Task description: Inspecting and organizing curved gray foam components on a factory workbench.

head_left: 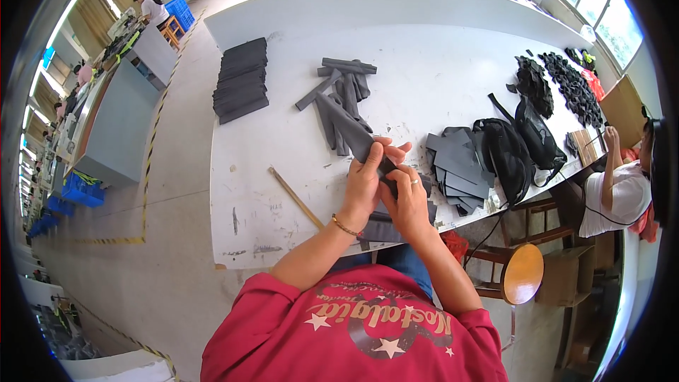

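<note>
A long dark grey fabric strip [345, 123] slants over the white table [283, 148], its near end between my two hands. My left hand [363, 185] is closed around its left side, with a bracelet on that wrist. My right hand [408, 203] pinches the near end, partly hiding it. Beyond the far end lie several loose dark strips [349, 93], some crossing each other. More dark fabric [382, 230] lies at the table's front edge, partly under my wrists. A thin wooden stick [296, 198] lies left of my left forearm.
Stacked dark strips [242, 81] stand at the left edge. Flat grey pieces [456, 168], black bags [503, 159] and heaps of small dark pieces [571, 88] cover the right. A round stool [522, 274] stands front right. Another person [614, 194] sits at the right end.
</note>
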Demonstrator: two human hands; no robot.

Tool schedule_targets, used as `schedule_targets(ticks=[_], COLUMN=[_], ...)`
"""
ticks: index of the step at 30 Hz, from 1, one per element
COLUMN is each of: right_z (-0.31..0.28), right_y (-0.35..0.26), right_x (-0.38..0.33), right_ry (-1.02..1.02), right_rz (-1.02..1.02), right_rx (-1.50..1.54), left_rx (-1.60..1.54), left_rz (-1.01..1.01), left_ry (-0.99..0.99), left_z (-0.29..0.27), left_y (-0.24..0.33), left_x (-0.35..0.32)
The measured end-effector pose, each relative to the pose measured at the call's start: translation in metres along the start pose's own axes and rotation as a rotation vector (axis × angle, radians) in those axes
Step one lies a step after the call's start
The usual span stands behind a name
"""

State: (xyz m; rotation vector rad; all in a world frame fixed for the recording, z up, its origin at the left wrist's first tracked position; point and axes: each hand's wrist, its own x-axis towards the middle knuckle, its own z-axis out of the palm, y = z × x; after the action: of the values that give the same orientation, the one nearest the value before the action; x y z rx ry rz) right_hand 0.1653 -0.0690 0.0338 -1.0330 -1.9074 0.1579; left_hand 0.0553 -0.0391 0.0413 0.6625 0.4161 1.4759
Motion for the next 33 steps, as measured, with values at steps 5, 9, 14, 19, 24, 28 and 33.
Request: schedule_targets(ticks=[5, 9, 14, 19, 24, 28, 33], right_z=[-0.002, 0.005, 0.0, -0.009, -0.012, -0.02, -0.035], right_y=[-0.003, -0.003, -0.01, 0.002, -0.002, -0.003, 0.009], right_x=[0.002, 0.011, 0.014, -0.008, 0.007, 0.005, -0.003], right_ry=[-0.06, 0.01, -0.045, -0.118, -0.162, -0.226, -0.237], right_rz=[-0.002, -0.067, -0.036, 0.005, -0.045, -0.02, -0.045], right_rx=[-0.031, -0.015, -0.053, 0.011, 0.044, -0.075, -0.049], left_rx=[0.063, 0.05, 0.022, 0.002, -0.065, -0.125, -0.055], left_rz=[-0.127, -0.074, -0.058, -0.031, -0.145, -0.19, -0.013], left_ry=[0.024, 0.015, 0.098, 0.116, 0.13, 0.122, 0.19], left_z=[-0.007, 0.003, -0.001, -0.009, -0.009, -0.015, -0.002], left_y=[0.025, 0.008, 0.012, 0.002, -0.013, -0.017, 0.017], left_x=[0.013, 0.005, 0.002, 0.003, -0.009, -0.011, 0.007])
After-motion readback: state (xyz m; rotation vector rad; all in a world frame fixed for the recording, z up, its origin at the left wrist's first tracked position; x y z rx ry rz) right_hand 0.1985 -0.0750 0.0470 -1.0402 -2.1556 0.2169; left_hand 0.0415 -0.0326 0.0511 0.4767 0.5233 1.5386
